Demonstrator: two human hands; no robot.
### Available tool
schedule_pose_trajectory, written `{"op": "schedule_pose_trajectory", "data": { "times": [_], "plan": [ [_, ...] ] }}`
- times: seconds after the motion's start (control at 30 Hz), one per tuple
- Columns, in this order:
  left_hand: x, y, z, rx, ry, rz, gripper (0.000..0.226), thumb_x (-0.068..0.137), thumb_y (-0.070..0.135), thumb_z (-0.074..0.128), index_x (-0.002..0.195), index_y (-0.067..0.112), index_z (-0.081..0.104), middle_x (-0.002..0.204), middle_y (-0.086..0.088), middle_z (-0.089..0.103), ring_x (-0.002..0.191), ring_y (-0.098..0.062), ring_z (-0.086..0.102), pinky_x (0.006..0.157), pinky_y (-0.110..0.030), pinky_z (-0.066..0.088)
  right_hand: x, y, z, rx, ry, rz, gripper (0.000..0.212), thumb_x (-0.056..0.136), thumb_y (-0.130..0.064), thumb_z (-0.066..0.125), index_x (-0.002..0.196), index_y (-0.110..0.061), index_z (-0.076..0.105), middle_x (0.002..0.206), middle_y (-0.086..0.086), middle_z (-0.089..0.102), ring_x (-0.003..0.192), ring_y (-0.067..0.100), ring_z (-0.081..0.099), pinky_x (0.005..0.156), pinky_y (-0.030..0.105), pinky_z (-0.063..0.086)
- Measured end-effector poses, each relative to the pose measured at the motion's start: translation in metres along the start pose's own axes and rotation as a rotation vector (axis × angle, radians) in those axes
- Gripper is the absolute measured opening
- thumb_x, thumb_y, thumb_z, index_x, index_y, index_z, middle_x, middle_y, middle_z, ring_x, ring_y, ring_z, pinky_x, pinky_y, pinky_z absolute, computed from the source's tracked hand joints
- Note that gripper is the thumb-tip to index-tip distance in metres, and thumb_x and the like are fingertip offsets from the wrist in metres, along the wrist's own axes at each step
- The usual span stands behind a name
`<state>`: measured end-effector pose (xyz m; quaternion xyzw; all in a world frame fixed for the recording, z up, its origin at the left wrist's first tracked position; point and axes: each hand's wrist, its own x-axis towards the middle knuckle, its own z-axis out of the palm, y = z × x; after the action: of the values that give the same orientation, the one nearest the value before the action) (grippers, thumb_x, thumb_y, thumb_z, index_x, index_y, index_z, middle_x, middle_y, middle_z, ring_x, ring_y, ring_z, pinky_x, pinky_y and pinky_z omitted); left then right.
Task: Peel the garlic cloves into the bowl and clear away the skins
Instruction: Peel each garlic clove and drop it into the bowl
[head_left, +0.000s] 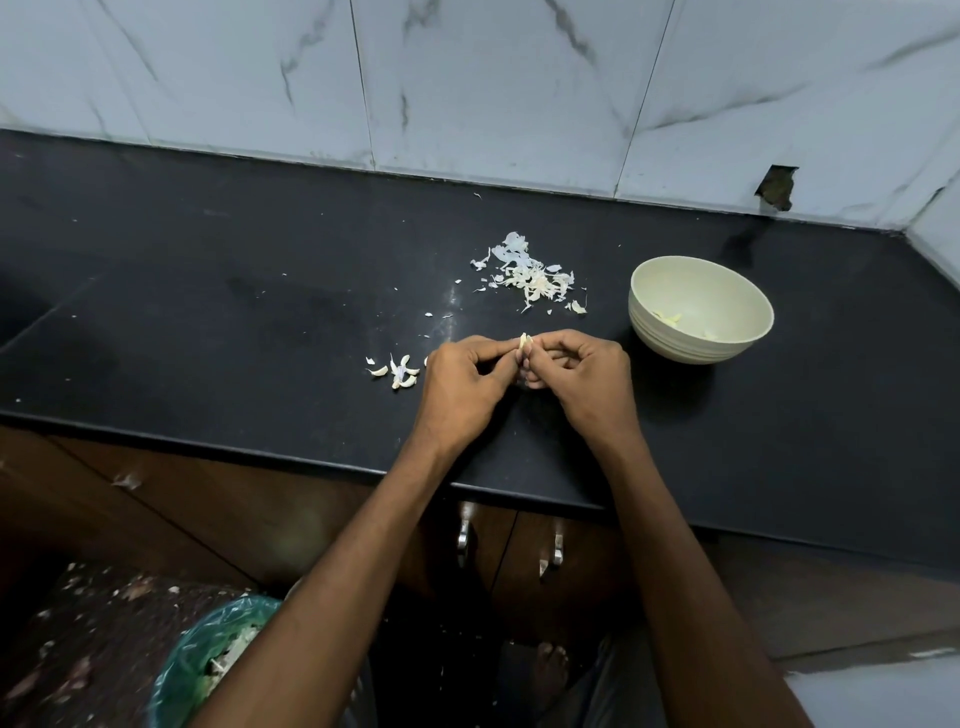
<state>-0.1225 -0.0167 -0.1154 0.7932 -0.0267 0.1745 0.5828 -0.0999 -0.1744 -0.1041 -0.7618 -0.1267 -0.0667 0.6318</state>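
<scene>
A small pale garlic clove (524, 341) was pinched between the curled fingertips of the left hand (467, 387) and the right hand (582, 379), above the matte black countertop (234, 322). A heap of thin, papery white skins (530, 275) was spread behind the hands. Unpeeled curved cloves (400, 373) were clustered just left of them. The round, ribbed cream bowl (701, 309), holding a few peeled pieces, was placed to the right
</scene>
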Motion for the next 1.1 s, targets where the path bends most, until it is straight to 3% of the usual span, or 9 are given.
{"op": "schedule_pose_trajectory", "data": {
  "times": [0.13,0.4,0.6,0.77,0.9,1.0,1.1],
  "plan": [
    [0.001,0.001,0.0,0.0,0.005,-0.002,0.018,0.093,0.026,0.072,0.107,0.022,0.082,0.093,0.005,0.078,0.085,-0.015,0.076,0.081,-0.047,0.062,0.0,0.0,-0.001,-0.006,-0.013,-0.011,0.002,0.094,-0.014,0.077,0.094,-0.015,0.078,0.076,0.005,0.078,0.074,0.02,0.077,0.075,0.039,0.064],
    [-0.004,0.013,0.0,0.047,0.062,0.014,0.012,0.092,0.022,0.077,0.101,0.018,0.084,0.089,0.008,0.079,0.079,-0.005,0.075,0.076,-0.036,0.063,0.0,0.0,0.002,-0.141,0.038,-0.043,0.007,0.093,-0.018,0.078,0.089,-0.011,0.079,0.072,0.0,0.077,0.069,0.017,0.076,0.071,0.039,0.065],
    [-0.005,0.012,0.001,0.02,0.069,-0.007,0.01,0.09,0.018,0.078,0.097,0.016,0.084,0.08,0.008,0.079,0.074,-0.008,0.076,0.072,-0.036,0.064,-0.001,0.0,0.002,-0.181,0.096,-0.066,0.003,0.089,-0.013,0.079,0.086,-0.012,0.078,0.07,-0.003,0.075,0.065,0.01,0.074,0.068,0.03,0.062],
    [-0.002,0.009,-0.001,-0.28,0.039,-0.17,0.011,0.095,0.012,0.074,0.098,0.003,0.08,0.078,-0.012,0.077,0.07,-0.024,0.073,0.075,-0.04,0.063,0.004,0.004,0.0,-0.038,0.173,0.026,0.005,0.094,-0.012,0.075,0.092,-0.008,0.078,0.073,0.005,0.075,0.064,0.01,0.07,0.066,0.03,0.062],
    [0.0,0.011,-0.004,-0.414,0.006,-0.219,0.015,0.096,0.007,0.072,0.101,-0.007,0.076,0.08,-0.017,0.074,0.068,-0.022,0.069,0.07,-0.029,0.061,0.007,0.006,-0.003,0.019,0.207,0.074,0.008,0.097,-0.011,0.072,0.092,-0.009,0.077,0.073,0.005,0.075,0.063,0.011,0.07,0.069,0.031,0.062],
    [0.001,0.01,-0.006,-0.484,-0.033,-0.246,0.02,0.096,0.01,0.072,0.103,-0.009,0.075,0.082,-0.018,0.073,0.07,-0.021,0.068,0.071,-0.028,0.061,0.012,0.009,-0.002,0.03,0.237,0.096,0.014,0.1,-0.013,0.066,0.091,-0.016,0.077,0.076,0.004,0.075,0.067,0.015,0.072,0.074,0.038,0.064],
    [0.002,0.009,-0.007,-0.52,-0.064,-0.258,0.022,0.097,0.011,0.072,0.105,-0.009,0.074,0.084,-0.017,0.072,0.071,-0.02,0.068,0.074,-0.029,0.062,0.018,0.009,-0.001,-0.016,0.255,0.119,0.013,0.098,-0.017,0.07,0.089,-0.011,0.078,0.075,0.006,0.076,0.066,0.017,0.074,0.073,0.04,0.066]
  ]
}}
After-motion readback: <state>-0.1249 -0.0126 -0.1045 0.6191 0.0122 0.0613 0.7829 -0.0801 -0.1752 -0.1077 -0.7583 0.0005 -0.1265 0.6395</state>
